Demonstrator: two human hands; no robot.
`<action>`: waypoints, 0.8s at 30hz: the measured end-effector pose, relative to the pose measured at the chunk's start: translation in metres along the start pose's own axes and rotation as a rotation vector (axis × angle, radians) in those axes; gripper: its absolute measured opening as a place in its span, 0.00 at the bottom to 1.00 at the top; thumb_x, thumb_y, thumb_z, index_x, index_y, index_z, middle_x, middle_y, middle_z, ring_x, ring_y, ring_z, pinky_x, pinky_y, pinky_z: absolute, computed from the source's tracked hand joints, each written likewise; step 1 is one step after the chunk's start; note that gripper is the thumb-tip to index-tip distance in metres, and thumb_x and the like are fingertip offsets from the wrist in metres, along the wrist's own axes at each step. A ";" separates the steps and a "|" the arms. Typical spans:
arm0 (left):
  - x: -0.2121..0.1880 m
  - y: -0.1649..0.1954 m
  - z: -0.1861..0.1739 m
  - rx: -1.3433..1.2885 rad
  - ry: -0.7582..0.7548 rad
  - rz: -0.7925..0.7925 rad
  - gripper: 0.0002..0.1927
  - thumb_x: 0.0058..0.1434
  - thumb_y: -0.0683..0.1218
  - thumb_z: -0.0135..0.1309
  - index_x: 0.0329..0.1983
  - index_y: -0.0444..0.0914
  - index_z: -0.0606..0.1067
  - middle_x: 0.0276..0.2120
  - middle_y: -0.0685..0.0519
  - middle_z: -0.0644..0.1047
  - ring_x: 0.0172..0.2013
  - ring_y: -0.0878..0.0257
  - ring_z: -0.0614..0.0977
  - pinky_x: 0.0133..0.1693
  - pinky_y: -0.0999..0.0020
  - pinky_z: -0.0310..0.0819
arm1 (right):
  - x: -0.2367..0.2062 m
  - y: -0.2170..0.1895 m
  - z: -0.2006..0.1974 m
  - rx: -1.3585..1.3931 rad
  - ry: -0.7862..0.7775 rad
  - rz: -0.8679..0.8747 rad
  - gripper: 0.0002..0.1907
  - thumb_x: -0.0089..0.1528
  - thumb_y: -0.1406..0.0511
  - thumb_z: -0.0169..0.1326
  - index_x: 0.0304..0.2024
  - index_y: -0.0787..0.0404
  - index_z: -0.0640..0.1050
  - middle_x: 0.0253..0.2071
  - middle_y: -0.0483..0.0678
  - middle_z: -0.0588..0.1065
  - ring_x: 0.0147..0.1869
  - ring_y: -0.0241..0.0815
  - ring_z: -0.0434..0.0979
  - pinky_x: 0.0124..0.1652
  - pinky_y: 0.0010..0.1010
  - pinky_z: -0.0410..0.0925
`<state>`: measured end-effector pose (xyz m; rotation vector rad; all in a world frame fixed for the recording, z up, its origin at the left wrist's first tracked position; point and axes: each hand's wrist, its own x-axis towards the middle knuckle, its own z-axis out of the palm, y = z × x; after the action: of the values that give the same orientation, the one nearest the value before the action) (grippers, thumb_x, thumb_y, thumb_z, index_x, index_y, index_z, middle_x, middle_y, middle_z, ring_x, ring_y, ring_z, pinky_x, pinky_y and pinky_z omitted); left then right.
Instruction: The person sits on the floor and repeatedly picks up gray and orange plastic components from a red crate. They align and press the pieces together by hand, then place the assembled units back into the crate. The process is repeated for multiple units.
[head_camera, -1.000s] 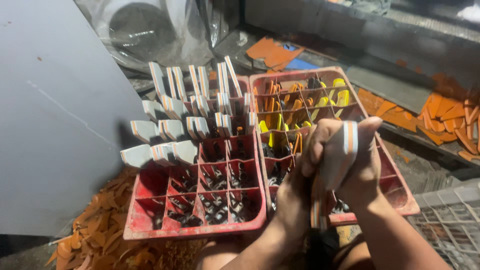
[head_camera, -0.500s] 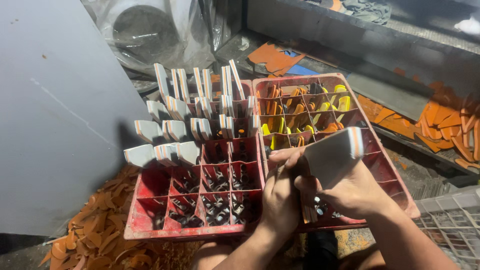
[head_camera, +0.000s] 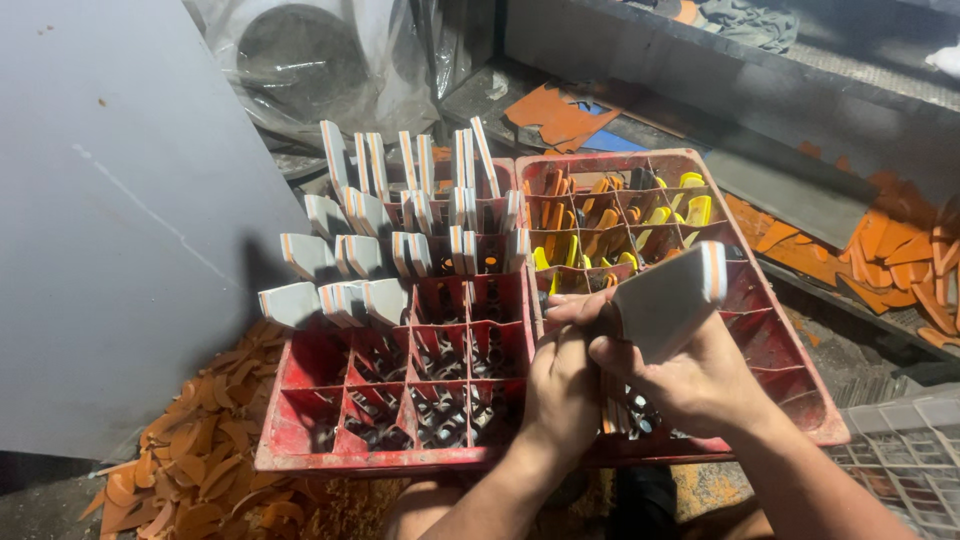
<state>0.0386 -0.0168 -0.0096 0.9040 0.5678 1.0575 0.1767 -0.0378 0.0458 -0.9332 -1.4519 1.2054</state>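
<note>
Right hand (head_camera: 690, 375) around up-right slanted sole piece (head_camera: 668, 300)

A small, dimly lit workshop where layered foam or rubber pieces are cut and sorted: beyond the hands, two red compartment crates (head_camera: 300, 455) stand side by side, one holding upright grey wedges (head_camera: 345, 255), the other orange and yellow strips (head_camera: 600, 225). Orange offcuts (head_camera: 185, 470) litter the floor to the left, and more scraps (head_camera: 900, 250) lie along a ledge to the right.

grey board (head_camera: 110, 200), orange scraps (head_camera: 190, 480), plastic-wrapped disc (head_camera: 300, 60), wire mesh (head_camera: 910, 440)
</note>
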 end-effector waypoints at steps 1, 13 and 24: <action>0.002 0.000 -0.003 -0.028 -0.017 -0.056 0.23 0.72 0.54 0.35 0.40 0.32 0.76 0.29 0.49 0.78 0.29 0.64 0.78 0.31 0.69 0.72 | 0.001 -0.004 -0.004 -0.034 -0.004 0.084 0.22 0.61 0.67 0.63 0.57 0.69 0.78 0.54 0.60 0.81 0.56 0.55 0.81 0.53 0.51 0.75; -0.004 -0.018 -0.014 -0.008 -0.051 -0.562 0.19 0.69 0.56 0.47 0.34 0.35 0.73 0.20 0.51 0.74 0.15 0.62 0.74 0.16 0.64 0.67 | -0.014 0.002 -0.023 0.080 -0.080 0.149 0.25 0.62 0.54 0.63 0.48 0.68 0.78 0.42 0.51 0.78 0.48 0.41 0.77 0.49 0.35 0.72; -0.003 0.000 -0.015 -0.322 -0.190 -0.545 0.22 0.73 0.58 0.45 0.42 0.32 0.72 0.26 0.46 0.76 0.21 0.59 0.79 0.25 0.62 0.79 | -0.010 0.011 -0.033 0.130 -0.115 0.164 0.21 0.64 0.57 0.58 0.50 0.68 0.76 0.41 0.51 0.77 0.45 0.41 0.76 0.43 0.34 0.71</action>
<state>0.0259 -0.0140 -0.0174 0.5133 0.4321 0.5394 0.2105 -0.0382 0.0329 -0.9202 -1.3882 1.4779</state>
